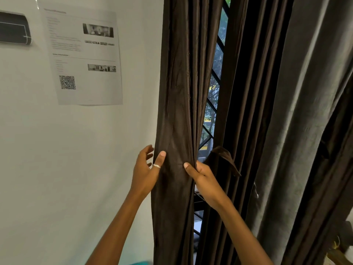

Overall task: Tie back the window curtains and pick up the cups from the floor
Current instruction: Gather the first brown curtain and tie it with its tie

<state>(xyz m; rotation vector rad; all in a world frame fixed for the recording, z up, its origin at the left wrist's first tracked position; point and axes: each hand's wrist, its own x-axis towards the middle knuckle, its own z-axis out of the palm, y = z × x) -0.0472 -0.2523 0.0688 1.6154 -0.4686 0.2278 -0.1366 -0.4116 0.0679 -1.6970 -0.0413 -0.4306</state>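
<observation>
- So we're on the curtain-tying part. The dark brown curtain (179, 111) hangs bunched into a narrow column just beside the white wall (76, 150), at the left edge of the window (214, 96).
- Left hand (146, 173) is on the wall side of the bunch: thumb, with a ring on it, pressed flat on the front of the fabric, other fingers spread and curled loosely toward the back. More cupping than gripping.
- Right hand (205, 179) is on the window side, thumb on the front, fingers wrapped behind the folds and closed on the cloth.
- A tie-back strap (226, 159) in the same brown sticks out just right of the right hand. Can't tell if the hand is holding its end.
- Next move, I'd guess: keep the bunch squeezed with one hand and bring the strap around it, then fasten it. I can't see a hook or loop from here.
- No cups or floor in view, so that part isn't started as far as I can tell.
- Grey curtain (305, 111) on the right hangs loose.
</observation>
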